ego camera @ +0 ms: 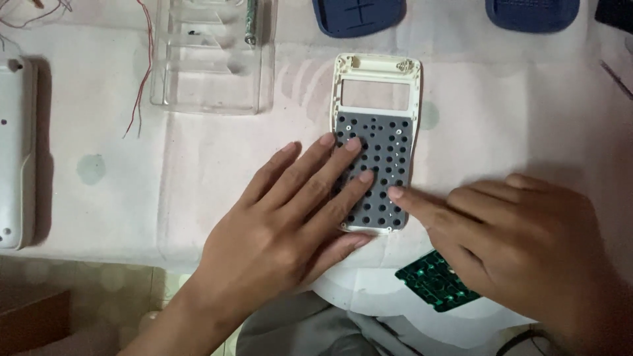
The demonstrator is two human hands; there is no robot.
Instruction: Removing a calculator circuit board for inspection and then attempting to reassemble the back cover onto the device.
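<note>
Both your hands are flat on the work, fingers spread and gripping nothing. Your left hand (290, 217) lies across the lower left of the grey keypad mat (377, 170), three fingertips pressing on it, which looks like you're holding the rubber sheet down so it sits in its seat. Your right hand (521, 244) comes in from the other side with just the index fingertip touching the mat's right edge near the bottom; the rest of that hand rests on the cloth, so it's poking or nudging, not holding.

The mat sits inside a cream shell (376, 92) lying face down on the pink cloth (198, 178), roughly mid-table, with the empty display window above the mat. The holes in the mat are dark, and I can't really tell whether key caps sit under them or not.

Just below your right hand, a green circuit board (438, 280) pokes out over the table edge, partly hidden by your palm. Further out: a clear plastic tray (211, 66) at the top left with a small cylinder in it, thin red wires (142, 86) beside that, another pale casing (16, 151) at the far left edge, and two blue covers (359, 16) along the top. All the loose parts are parked well away from the shell, so nothing crowds your fingers.
</note>
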